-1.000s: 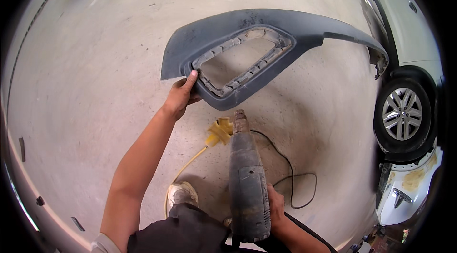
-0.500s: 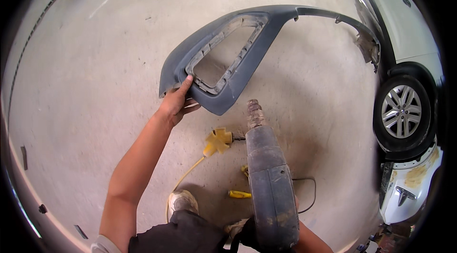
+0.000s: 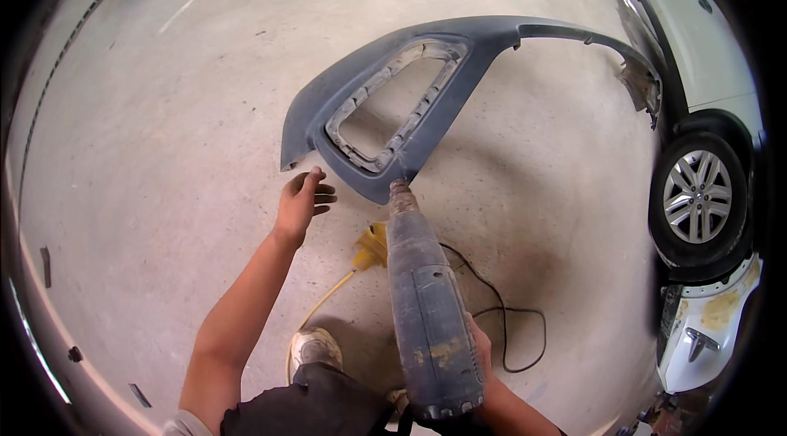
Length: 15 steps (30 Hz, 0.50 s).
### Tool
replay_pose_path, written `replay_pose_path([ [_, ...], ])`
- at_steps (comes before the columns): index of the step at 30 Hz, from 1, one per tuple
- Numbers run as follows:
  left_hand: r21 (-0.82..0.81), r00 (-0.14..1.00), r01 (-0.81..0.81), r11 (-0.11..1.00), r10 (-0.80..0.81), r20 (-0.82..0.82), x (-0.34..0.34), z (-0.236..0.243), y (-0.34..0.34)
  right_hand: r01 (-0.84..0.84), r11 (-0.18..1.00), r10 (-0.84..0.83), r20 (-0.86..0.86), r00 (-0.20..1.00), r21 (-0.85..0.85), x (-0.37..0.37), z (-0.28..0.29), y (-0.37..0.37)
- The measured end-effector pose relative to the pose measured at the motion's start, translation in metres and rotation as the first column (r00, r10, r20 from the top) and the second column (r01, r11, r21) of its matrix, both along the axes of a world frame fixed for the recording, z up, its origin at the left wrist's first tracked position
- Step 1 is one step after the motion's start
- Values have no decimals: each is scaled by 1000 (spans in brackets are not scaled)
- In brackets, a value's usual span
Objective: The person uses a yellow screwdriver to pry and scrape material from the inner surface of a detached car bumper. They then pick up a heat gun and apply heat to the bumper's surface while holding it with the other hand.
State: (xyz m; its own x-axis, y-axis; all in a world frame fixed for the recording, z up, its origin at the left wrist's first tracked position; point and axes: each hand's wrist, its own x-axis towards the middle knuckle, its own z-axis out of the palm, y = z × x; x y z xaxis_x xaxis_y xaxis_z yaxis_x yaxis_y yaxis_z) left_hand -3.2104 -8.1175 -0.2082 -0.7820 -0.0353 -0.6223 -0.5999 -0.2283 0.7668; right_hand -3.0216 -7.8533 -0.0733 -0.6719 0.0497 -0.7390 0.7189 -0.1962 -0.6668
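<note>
A dark grey plastic car bumper cover with a framed opening stands on the concrete floor ahead of me. Close to its lower left edge, my left hand is empty, the fingers apart and the thumb near the rim. My right hand is wrapped round a worn dark heat gun, mostly hidden behind its body. The metal nozzle points at the bottom corner of the cover and overlaps it from this view; I cannot tell whether the two touch.
A yellow multi-outlet extension block lies on the floor, partly behind the heat gun, its cord running toward my shoe. A black cable loops at the right. Along the right stands a white car, beside a white painted panel.
My left hand has let go of the bumper cover and dropped slightly below its edge. The heat gun has shifted left, bringing its nozzle to the cover's lower corner.
</note>
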Motion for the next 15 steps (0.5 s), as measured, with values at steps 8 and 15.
replay_pose_path([
  [8, -902, 896, -250, 351, -271, -353, 61, -57, -54, 57, 998, -57, 0, 998, 8, -40, 65, -16],
  [15, -988, 933, -138, 62, -328, -151, 82, -68, -66, 185, 972, -150, 225, 963, -143, -41, 64, -8],
])
